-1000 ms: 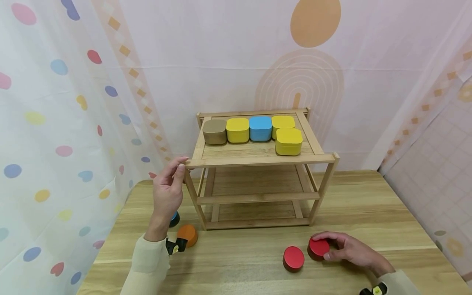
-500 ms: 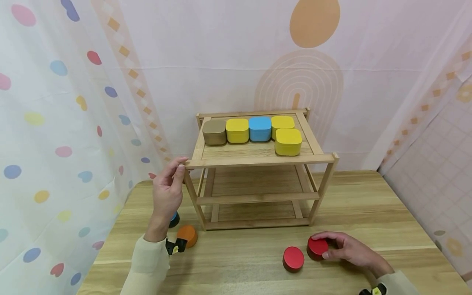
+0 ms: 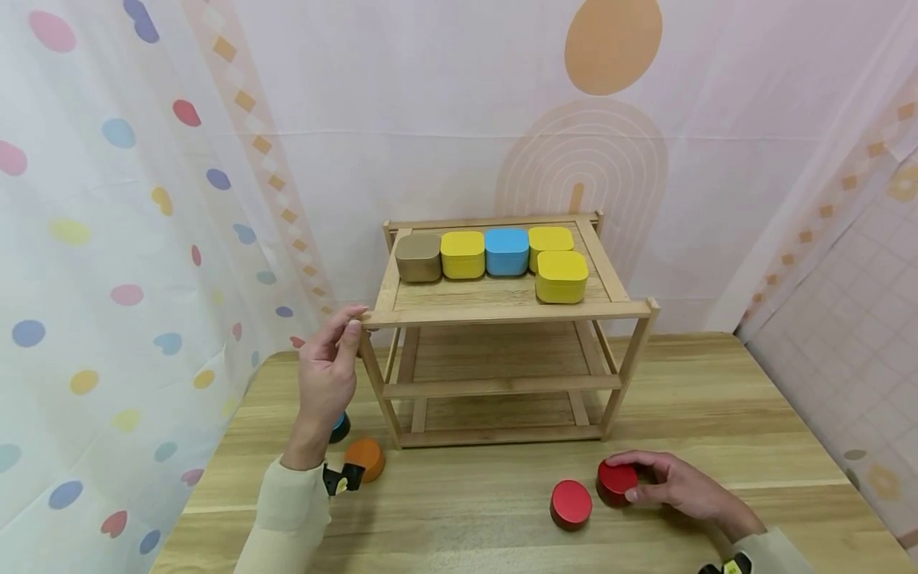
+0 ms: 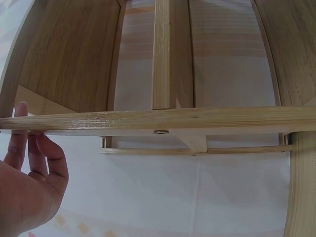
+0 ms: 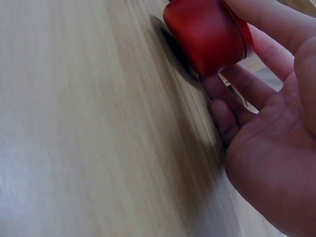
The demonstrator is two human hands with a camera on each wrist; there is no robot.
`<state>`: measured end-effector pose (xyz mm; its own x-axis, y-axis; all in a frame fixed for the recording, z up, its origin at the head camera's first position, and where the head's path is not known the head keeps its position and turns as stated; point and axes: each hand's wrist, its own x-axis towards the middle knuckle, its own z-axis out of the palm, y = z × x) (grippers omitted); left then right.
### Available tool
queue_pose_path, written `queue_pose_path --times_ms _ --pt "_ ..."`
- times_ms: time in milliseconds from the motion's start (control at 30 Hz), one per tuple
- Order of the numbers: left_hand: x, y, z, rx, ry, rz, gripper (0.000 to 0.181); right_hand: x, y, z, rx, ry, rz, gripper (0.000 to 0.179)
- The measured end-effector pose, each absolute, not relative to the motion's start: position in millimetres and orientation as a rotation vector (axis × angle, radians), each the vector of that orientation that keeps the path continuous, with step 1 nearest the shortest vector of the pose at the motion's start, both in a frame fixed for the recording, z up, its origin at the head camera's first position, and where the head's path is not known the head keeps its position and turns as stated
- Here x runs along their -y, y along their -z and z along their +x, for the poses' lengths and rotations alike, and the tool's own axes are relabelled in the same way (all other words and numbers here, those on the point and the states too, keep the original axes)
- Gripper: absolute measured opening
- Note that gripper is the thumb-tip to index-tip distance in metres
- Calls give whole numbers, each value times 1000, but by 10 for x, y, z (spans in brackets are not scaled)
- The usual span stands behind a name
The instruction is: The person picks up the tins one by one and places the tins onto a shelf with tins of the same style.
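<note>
My left hand [image 3: 328, 375] grips the upper front left corner of a three-tier wooden shelf [image 3: 502, 314]. In the left wrist view, its fingers [image 4: 54, 157] curl about the shelf's post [image 4: 217, 118]. At the lower right, my right hand [image 3: 681, 484] holds a red round tin [image 3: 617, 482] with the thumb on one side and fingers on the other. The right wrist view shows this tin [image 5: 207, 34] low over the table, its shadow beside it. A second red round tin [image 3: 571, 504] stands just left of it.
The shelf's top bears a bronze tin [image 3: 419, 258], a blue tin [image 3: 507, 252] and several yellow tins [image 3: 562, 277]. An orange round tin [image 3: 365, 459] and a partly hidden black and blue one [image 3: 340, 428] stand near my left forearm. A patterned curtain [image 3: 445, 96] hangs behind the table [image 3: 459, 510].
</note>
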<state>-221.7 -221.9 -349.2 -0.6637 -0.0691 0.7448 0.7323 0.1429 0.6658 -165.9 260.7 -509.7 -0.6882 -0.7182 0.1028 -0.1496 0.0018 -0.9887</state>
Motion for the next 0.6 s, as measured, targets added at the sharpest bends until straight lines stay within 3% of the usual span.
queue_pose_path --times_ms 600 --pt "2208 3474 -2202 1790 1587 -621 25 -2608 5098 -1665 -1913 1731 -888 41"
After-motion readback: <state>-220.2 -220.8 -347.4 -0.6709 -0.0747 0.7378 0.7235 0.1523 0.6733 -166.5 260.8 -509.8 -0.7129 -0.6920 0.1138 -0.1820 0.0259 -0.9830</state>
